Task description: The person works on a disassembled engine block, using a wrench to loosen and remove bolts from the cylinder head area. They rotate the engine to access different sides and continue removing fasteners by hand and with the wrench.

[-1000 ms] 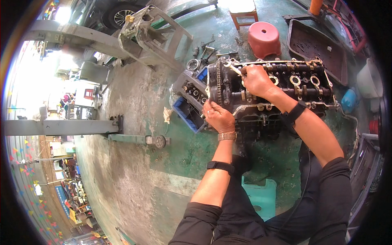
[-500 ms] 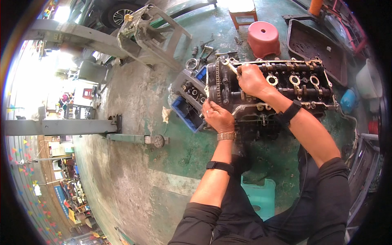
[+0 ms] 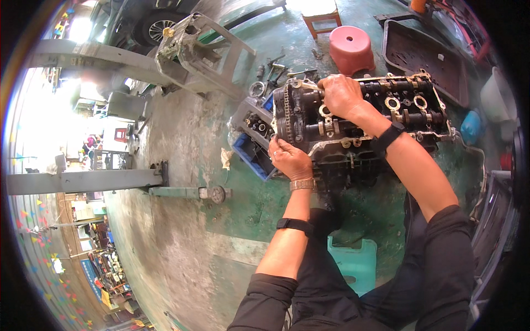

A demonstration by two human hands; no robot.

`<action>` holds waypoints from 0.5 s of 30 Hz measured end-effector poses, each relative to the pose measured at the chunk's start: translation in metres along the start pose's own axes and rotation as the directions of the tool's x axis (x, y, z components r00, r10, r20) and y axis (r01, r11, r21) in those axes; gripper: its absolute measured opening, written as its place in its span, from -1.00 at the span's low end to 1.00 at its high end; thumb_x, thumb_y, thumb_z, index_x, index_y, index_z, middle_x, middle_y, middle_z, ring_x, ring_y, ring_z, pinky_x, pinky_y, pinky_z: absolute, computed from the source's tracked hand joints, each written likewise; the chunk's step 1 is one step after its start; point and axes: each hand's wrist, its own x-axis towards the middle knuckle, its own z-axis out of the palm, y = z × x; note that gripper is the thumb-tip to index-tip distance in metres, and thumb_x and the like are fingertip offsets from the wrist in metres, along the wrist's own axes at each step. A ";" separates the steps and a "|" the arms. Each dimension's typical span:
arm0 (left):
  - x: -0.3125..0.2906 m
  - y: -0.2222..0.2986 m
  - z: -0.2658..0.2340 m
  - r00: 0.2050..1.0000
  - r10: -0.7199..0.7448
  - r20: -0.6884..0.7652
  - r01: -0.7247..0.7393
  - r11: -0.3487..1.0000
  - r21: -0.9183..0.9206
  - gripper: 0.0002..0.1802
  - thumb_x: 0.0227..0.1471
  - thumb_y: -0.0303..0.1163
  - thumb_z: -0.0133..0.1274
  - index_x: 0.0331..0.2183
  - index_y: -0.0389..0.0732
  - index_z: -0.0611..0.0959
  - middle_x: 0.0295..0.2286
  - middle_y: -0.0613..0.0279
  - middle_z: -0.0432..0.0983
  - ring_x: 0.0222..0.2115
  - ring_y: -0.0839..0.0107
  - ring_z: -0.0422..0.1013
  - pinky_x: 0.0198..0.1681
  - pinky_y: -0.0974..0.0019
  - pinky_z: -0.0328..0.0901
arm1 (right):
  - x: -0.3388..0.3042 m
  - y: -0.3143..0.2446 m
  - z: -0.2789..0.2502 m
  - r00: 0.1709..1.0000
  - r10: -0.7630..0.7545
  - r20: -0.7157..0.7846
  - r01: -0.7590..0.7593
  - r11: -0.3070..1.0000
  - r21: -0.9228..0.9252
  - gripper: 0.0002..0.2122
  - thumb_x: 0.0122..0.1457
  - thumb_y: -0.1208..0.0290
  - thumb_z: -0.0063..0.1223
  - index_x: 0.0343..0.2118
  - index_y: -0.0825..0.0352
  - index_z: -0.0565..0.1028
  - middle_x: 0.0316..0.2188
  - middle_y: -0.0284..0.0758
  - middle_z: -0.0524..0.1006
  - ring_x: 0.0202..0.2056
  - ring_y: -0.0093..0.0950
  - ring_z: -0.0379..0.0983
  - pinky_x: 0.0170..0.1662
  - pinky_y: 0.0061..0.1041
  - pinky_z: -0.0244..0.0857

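Observation:
An engine (image 3: pixel 306 129) with its top uncovered lies in front of me, camshafts and a timing chain (image 3: pixel 286 105) exposed. My right hand (image 3: pixel 341 96) is closed round a wrench (image 3: pixel 310 85) over the engine's far left part. Most of the wrench is hidden by the fingers; its pale end points left. At the near left corner of the engine, beside the chain end, is my left hand (image 3: pixel 291 160). Its thumb and fingers are pressed together against the edge, and what they grip is hidden.
Left of the engine stand a blue bin (image 3: pixel 251 157) and a grey tray of parts (image 3: pixel 255 118), with loose tools (image 3: pixel 276 71) beyond. A pink stool (image 3: pixel 351 48) and a black drip tray (image 3: pixel 411 49) are behind it. A turquoise stool (image 3: pixel 359 267) shows between my legs.
The right hand has turned and shifted slightly up and left with the wrench, which now lies flatter. My left hand stays at the corner. The whole view has shifted a little.

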 end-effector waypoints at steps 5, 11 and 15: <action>0.001 0.002 -0.001 1.000 -0.002 0.006 0.003 1.000 -0.013 -0.72 0.17 -0.45 -0.16 -0.21 -0.45 0.54 -0.30 -0.19 0.53 -0.28 -0.10 0.45 -0.18 0.05 0.31 | 0.005 0.011 0.004 0.998 -0.033 -0.049 0.031 0.998 -0.049 -0.73 -0.04 0.52 0.03 -0.26 0.22 0.65 -0.32 -0.15 0.61 -0.24 -0.17 0.55 -0.15 -0.24 0.41; 0.002 0.008 -0.004 0.998 -0.055 0.034 0.056 0.998 -0.034 -0.75 0.14 -0.49 -0.13 -0.22 -0.46 0.53 -0.27 -0.24 0.51 -0.23 -0.17 0.41 -0.13 -0.02 0.28 | 0.000 0.008 -0.011 0.995 0.064 0.073 -0.067 0.996 0.051 -0.79 0.04 0.44 0.07 -0.26 0.25 0.64 -0.32 -0.12 0.60 -0.22 -0.16 0.53 -0.12 -0.25 0.38; 0.002 0.007 -0.004 0.997 -0.067 0.042 0.069 0.997 -0.043 -0.75 0.14 -0.49 -0.13 -0.22 -0.46 0.53 -0.28 -0.22 0.51 -0.22 -0.17 0.41 -0.10 -0.02 0.27 | -0.014 0.007 -0.022 0.982 0.119 0.148 -0.141 0.979 0.146 -0.80 0.08 0.40 0.12 -0.26 0.34 0.61 -0.32 -0.08 0.59 -0.22 -0.11 0.52 -0.12 -0.24 0.36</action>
